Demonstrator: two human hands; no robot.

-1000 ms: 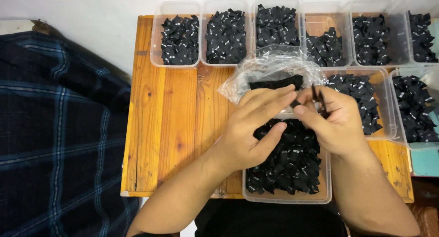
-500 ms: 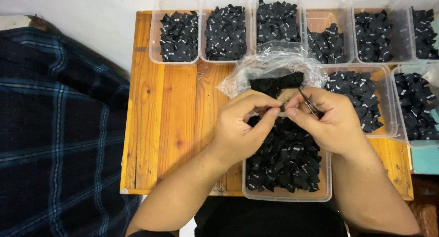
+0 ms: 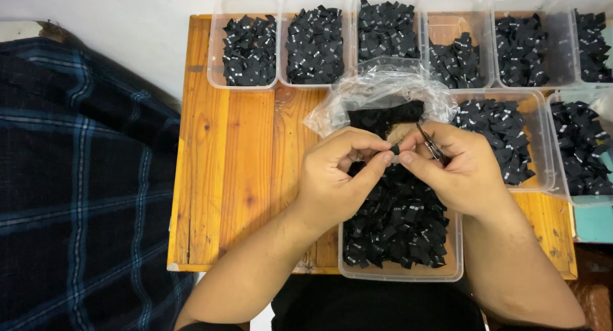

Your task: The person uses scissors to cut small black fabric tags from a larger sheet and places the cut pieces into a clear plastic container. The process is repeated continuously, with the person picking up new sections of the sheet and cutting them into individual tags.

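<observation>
Over near tub of black labels: both hands' fingers pinch one label.

Both bare forearms rise from the near edge and converge above the middle. The left hand curls, its thumb and forefinger pinched in a tight grip. The right hand mirrors it, fingertips meeting the left's, the other fingers folded into the palm.

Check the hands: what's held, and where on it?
Both hands, left hand and right hand, pinch one small black label between fingertips at its ends. Right also holds small snips in its palm.
</observation>
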